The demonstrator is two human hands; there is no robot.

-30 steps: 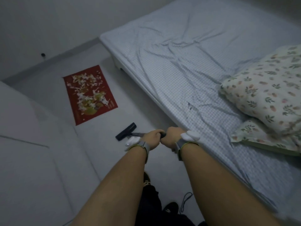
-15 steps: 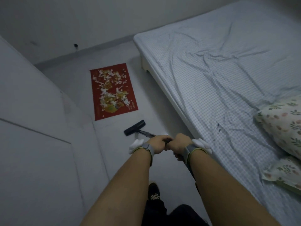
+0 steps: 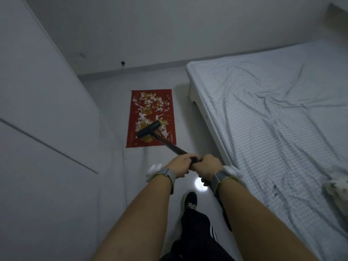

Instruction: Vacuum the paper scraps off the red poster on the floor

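Observation:
A red poster (image 3: 132, 117) lies flat on the pale floor ahead of me, strewn with several white and yellow paper scraps (image 3: 150, 103). The black vacuum head (image 3: 148, 129) rests on the poster's near half, among the scraps. Its dark wand (image 3: 170, 146) slants back toward me. My left hand (image 3: 180, 165) and my right hand (image 3: 207, 168) both grip the wand's near end, side by side, fingers curled round it. The handle itself is hidden inside my hands.
A bed (image 3: 273, 117) with a rumpled pale checked sheet fills the right side, its corner close to the poster. White wardrobe doors (image 3: 47, 129) line the left. The wall and skirting (image 3: 150, 67) close off the far end. My shoe (image 3: 190, 201) stands on the floor below my hands.
I have stepped forward and turned left. The vacuum head has moved from the bare floor onto the near half of the poster. Both hands keep their grip on the wand.

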